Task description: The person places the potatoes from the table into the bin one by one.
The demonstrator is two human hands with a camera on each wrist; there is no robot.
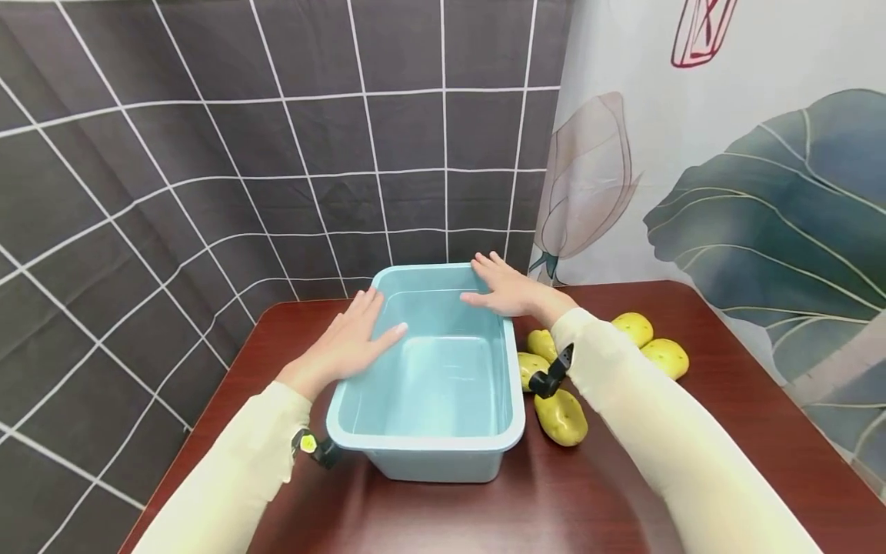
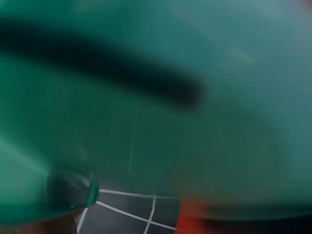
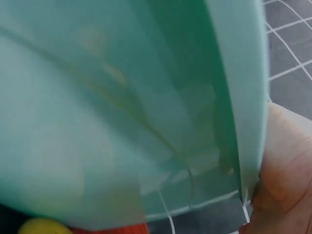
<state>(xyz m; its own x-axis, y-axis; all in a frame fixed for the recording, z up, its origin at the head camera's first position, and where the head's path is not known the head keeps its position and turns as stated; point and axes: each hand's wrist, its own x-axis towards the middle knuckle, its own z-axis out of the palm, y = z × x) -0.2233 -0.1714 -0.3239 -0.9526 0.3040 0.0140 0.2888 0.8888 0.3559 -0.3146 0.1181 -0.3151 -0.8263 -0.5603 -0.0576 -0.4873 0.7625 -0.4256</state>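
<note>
A light blue rectangular basin (image 1: 443, 444) stands upright on the table, and nothing shows inside it. My left hand (image 1: 349, 342) lies over its left rim with fingers straight and thumb spread inward. Across the right rim near the far corner rests my right hand (image 1: 504, 288), fingers extended, thumb over the inside. The basin's wall (image 2: 219, 146) fills most of the left wrist view, close and blurred. In the right wrist view the palm of my right hand (image 3: 287, 161) touches the outer edge of the basin's rim (image 3: 243, 87).
Several yellow potatoes lie right of the basin, one nearest the front (image 1: 561, 418), others partly behind my right forearm, one at the far right (image 1: 666, 358). The reddish-brown table (image 1: 429, 515) meets a dark grid-patterned curtain (image 1: 277, 138) and a white curtain with leaf prints (image 1: 775, 223).
</note>
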